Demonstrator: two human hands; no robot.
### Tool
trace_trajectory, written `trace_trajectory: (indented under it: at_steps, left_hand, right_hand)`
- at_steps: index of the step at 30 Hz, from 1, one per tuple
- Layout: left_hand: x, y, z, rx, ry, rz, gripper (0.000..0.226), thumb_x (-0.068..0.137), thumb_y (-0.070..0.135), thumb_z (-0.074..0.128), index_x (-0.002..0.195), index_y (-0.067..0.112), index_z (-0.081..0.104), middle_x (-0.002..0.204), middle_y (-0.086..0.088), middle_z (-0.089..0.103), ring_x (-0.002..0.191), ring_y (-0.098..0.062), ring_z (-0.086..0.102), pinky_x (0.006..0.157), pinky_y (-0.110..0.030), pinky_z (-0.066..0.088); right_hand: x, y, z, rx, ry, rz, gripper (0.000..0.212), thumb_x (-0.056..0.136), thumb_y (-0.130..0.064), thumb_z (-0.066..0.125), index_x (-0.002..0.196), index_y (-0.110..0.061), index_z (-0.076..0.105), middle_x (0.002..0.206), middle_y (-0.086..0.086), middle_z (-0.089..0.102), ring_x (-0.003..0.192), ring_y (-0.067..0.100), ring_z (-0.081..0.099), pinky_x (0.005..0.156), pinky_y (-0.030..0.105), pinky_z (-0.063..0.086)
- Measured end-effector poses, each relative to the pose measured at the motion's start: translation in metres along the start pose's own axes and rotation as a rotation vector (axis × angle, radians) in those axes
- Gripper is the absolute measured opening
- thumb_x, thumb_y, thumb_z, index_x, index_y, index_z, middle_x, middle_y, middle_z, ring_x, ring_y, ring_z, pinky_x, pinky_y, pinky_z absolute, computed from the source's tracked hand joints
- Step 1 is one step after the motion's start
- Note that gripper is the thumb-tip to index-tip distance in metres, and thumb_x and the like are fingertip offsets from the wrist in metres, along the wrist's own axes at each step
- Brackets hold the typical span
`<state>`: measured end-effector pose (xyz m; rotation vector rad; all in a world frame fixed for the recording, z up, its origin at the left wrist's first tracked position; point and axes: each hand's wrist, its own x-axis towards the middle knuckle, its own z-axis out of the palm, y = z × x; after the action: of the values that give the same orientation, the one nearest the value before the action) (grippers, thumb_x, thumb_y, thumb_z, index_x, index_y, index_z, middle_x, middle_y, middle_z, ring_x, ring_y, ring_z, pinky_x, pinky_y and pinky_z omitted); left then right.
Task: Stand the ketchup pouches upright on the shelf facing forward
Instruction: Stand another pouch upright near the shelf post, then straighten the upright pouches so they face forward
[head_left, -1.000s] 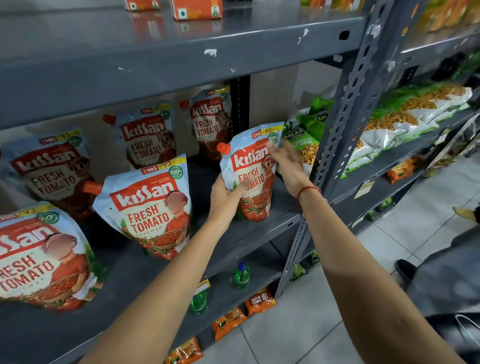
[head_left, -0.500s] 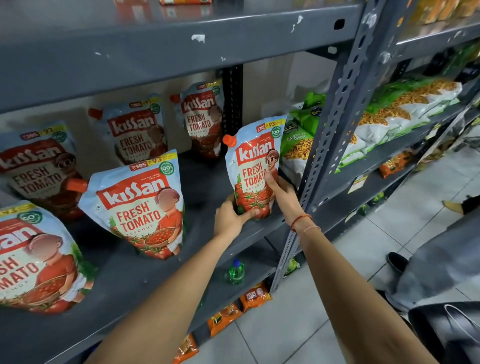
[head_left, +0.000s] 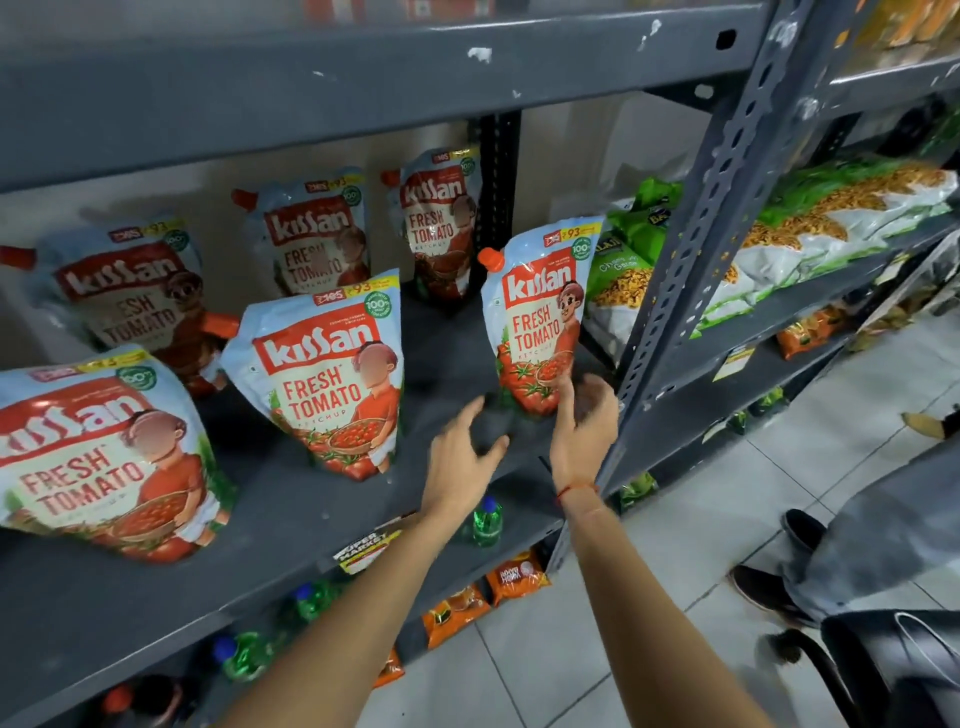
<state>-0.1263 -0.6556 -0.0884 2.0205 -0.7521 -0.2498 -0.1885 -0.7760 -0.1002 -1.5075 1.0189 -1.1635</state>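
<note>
Several Kissan ketchup pouches stand on the grey shelf (head_left: 291, 525). The rightmost front pouch (head_left: 537, 312) stands upright, label forward, orange cap at its upper left. My left hand (head_left: 462, 457) hovers below and left of it, fingers spread, holding nothing. Just below the pouch's base is my right hand (head_left: 582, 421), fingers apart, its fingertips near the bottom corner; touching or not, I cannot tell. A middle front pouch (head_left: 327, 374) and a left front pouch (head_left: 98, 452) face forward. Three more pouches (head_left: 311, 234) stand behind.
A perforated grey upright (head_left: 696, 249) rises right of my right hand. Green snack bags (head_left: 623, 270) lie behind it, more bags on the neighbouring rack (head_left: 841, 218). Green bottles (head_left: 485, 525) and orange packets (head_left: 514, 574) sit below. Another person's dark shoes (head_left: 769, 592) are on the tiled floor.
Both hands have let go of the rightmost pouch and drawn back toward me, the left hand down and to the left. The pouch stays standing at the shelf's right end.
</note>
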Motion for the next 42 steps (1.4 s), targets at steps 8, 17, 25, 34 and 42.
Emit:
trace_trajectory:
  at_steps: [8, 17, 25, 34, 42]
  left_hand:
    - [-0.077, -0.069, -0.094, -0.021, 0.601, 0.019, 0.036, 0.079, 0.024, 0.069, 0.112, 0.018, 0.054, 0.106, 0.005, 0.051, 0.097, 0.003, 0.045, 0.086, -0.026, 0.044]
    - [-0.036, -0.09, -0.138, 0.062, -0.016, -0.219, 0.096, 0.074, 0.041, 0.072, 0.147, 0.018, 0.014, 0.153, -0.008, 0.03, 0.142, -0.031, 0.023, 0.116, -0.046, 0.021]
    - [-0.047, -0.073, -0.114, 0.077, 0.076, -0.231, 0.07, 0.08, 0.044, 0.065, 0.137, 0.016, 0.037, 0.139, -0.009, 0.05, 0.135, -0.036, 0.032, 0.114, -0.052, 0.02]
    - [-0.049, -0.064, -0.1, 0.055, 0.176, -0.182, 0.066, 0.076, 0.045, 0.069, 0.13, 0.014, 0.048, 0.129, -0.009, 0.06, 0.122, -0.03, 0.049, 0.108, -0.053, 0.032]
    - [-0.046, -0.061, -0.095, 0.028, 0.176, -0.191, 0.067, 0.074, 0.047, 0.07, 0.13, 0.016, 0.049, 0.126, -0.008, 0.062, 0.118, -0.032, 0.051, 0.102, -0.052, 0.04]
  right_hand:
    - [-0.073, -0.026, 0.048, 0.042, -0.606, -0.073, 0.055, 0.076, -0.043, 0.072, 0.123, -0.025, 0.049, 0.113, 0.001, 0.056, 0.102, 0.013, 0.055, 0.078, 0.022, 0.049]
    - [-0.076, -0.037, 0.088, 0.056, -1.033, 0.054, 0.046, 0.075, -0.03, 0.076, 0.114, -0.023, 0.054, 0.115, -0.002, 0.065, 0.11, 0.015, 0.06, 0.09, 0.021, 0.049]
    - [-0.058, -0.031, 0.056, 0.039, -1.045, 0.035, 0.032, 0.075, -0.024, 0.076, 0.104, -0.025, 0.061, 0.106, -0.006, 0.069, 0.101, 0.003, 0.063, 0.078, 0.009, 0.048]
    - [-0.057, -0.03, 0.045, 0.073, -1.036, 0.055, 0.033, 0.08, -0.018, 0.072, 0.11, -0.022, 0.059, 0.113, -0.001, 0.067, 0.109, 0.01, 0.061, 0.087, 0.013, 0.049]
    - [-0.059, -0.027, 0.042, 0.092, -1.03, 0.081, 0.035, 0.084, -0.024, 0.068, 0.117, -0.022, 0.057, 0.118, -0.005, 0.065, 0.113, 0.005, 0.059, 0.1, 0.029, 0.047]
